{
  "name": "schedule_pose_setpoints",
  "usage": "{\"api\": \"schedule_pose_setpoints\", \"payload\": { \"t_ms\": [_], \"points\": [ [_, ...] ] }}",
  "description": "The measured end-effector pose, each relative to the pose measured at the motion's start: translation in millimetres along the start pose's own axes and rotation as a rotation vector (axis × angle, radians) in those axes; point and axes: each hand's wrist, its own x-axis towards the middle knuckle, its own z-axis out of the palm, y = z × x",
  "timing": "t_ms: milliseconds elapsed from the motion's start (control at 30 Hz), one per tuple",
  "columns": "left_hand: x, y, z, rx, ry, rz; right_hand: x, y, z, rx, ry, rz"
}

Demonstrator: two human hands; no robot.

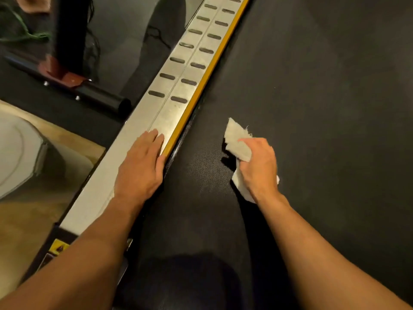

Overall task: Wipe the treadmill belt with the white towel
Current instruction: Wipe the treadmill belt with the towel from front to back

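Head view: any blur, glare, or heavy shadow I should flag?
Head view: warm, dim light; soft sheen on the silver side rail, no blown glare; belt weave resolves only near the white towel in the right hand; top-left corner murky.

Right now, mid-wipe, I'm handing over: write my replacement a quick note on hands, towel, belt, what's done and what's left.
Left hand: flat, fingers straight, resting on the silver side rail.
Right hand: grips the bunched white towel, low over the treadmill belt near its left edge; contact unclear.
Done: cannot tell; the belt shows no clear wiped area.
Left: wipe across the belt, ahead and rightward.
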Motion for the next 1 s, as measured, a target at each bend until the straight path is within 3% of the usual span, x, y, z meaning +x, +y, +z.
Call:
{"api": "schedule_pose_setpoints", "payload": {
  "t_ms": [67, 167, 233, 267, 333, 433, 500, 567, 667, 733, 900, 1000],
  "points": [
    [3, 0, 3, 0.015, 0.030, 0.003, 5, -3, 6, -0.131, -0.012, 0.000],
    [7, -2, 1, 0.042, 0.040, -0.005, -31, -18, 15, -0.164, -0.223, -0.352],
    [7, -2, -1, 0.057, 0.046, 0.013, -40, -23, 10, -0.130, -0.390, -0.477],
    [7, -1, -2, 0.061, 0.046, 0.021, -30, -24, 7, -0.081, -0.406, -0.412],
    [8, 0, -4, 0.079, 0.034, 0.030, 3, -29, 5, -0.009, -0.274, -0.170],
    [11, -2, -5, 0.118, -0.005, 0.041, 38, -38, 17, -0.085, -0.127, 0.057],
    [11, -3, -3, 0.127, -0.004, 0.055, 24, -55, 27, -0.140, -0.154, 0.022],
    [10, -4, -3, 0.130, 0.009, 0.065, -9, -65, 30, -0.155, -0.235, -0.160],
    [11, -5, -2, 0.133, 0.019, 0.077, -56, -72, 20, -0.188, -0.508, -0.395],
    [11, -5, 0, 0.139, 0.019, 0.080, -61, -73, 8, -0.190, -0.607, -0.421],
    [9, -7, 2, 0.151, 0.035, 0.076, 11, -54, 2, -0.218, -0.239, -0.155],
    [10, -6, 1, 0.153, 0.035, 0.073, -8, -53, 18, -0.340, -0.300, -0.237]
  ]
}}
